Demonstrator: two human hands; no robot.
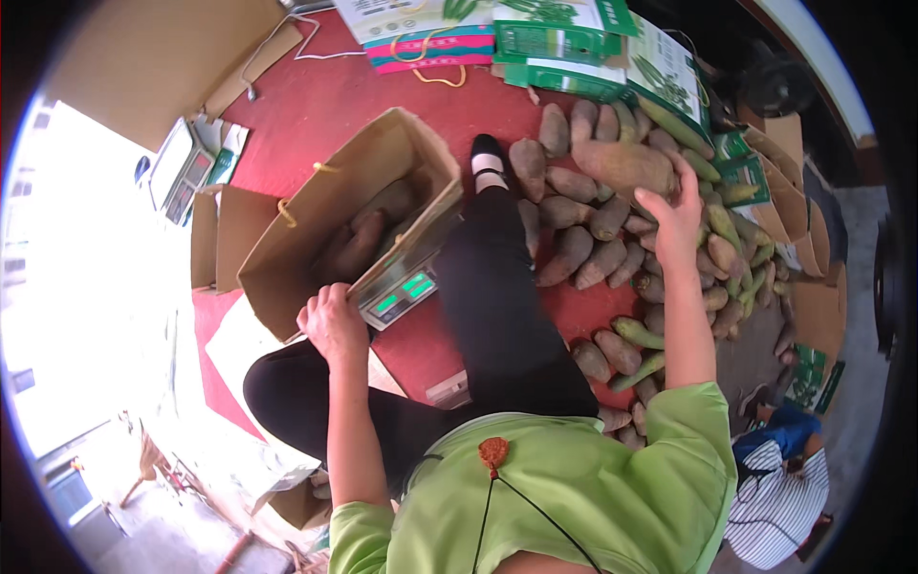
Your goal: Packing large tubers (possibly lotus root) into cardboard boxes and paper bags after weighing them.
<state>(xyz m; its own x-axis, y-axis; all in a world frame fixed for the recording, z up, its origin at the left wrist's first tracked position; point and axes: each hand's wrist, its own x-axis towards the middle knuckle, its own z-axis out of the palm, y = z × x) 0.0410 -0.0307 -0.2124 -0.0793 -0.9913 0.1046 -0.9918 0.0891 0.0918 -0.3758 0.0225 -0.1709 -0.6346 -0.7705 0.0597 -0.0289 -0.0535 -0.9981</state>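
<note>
My right hand [681,206] is closed on the end of a large, long, brownish root vegetable [622,166], held above the heap. Below it lies a broad pile of similar root vegetables [566,254], some brown-purple, others green. My left hand [335,320] is closed on the near rim of a brown paper bag [273,273] with yellow cord handles. Several root vegetables [368,232] lie inside the open bag, partly in shadow. Next to the bag, close to my left hand, is a digital scale [400,298] with lit green displays; whether the bag rests on it is hidden.
Green and white printed boxes [559,40] stand at the far side. Another scale [184,172] and a cardboard box [225,234] are on the left. Open paper bags [789,196] stand right of the pile. Another person in a striped top [779,502] is at the lower right.
</note>
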